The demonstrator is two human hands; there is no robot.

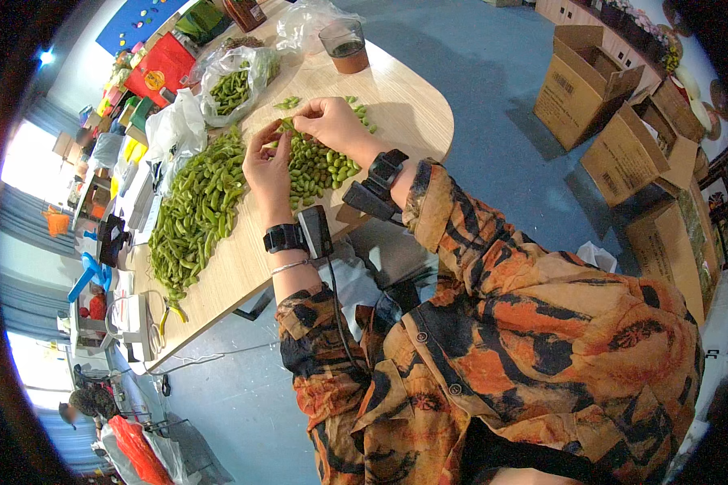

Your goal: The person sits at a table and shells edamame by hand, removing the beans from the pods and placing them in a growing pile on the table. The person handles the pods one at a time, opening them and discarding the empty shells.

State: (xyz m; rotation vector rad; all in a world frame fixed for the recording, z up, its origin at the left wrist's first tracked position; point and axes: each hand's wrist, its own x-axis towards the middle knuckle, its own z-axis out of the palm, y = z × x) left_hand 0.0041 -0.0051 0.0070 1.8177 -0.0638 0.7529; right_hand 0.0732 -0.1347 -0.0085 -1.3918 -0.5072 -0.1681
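My left hand (269, 167) and my right hand (335, 124) meet above the table, fingertips close together. Between them shows a small green soybean pod (287, 125), largely covered by the fingers. Both hands seem to pinch it. Left of my left hand spreads a large heap of green soybean pods (200, 212). Under and beside my right hand lies a second pile of shorter, plumper green pieces (324, 165), whether beans or short pods I cannot tell. A few loose green pieces (364, 115) lie beyond my right hand.
On the wooden table (412, 103) are a cup (344, 48) of dark liquid, a clear plastic bag of pods (232, 91), a white plastic bag (179, 130), a red bag (161, 70) and yellow-handled pliers (173, 310). Cardboard boxes (573, 91) stand on the blue floor. A person (94, 400) is far off.
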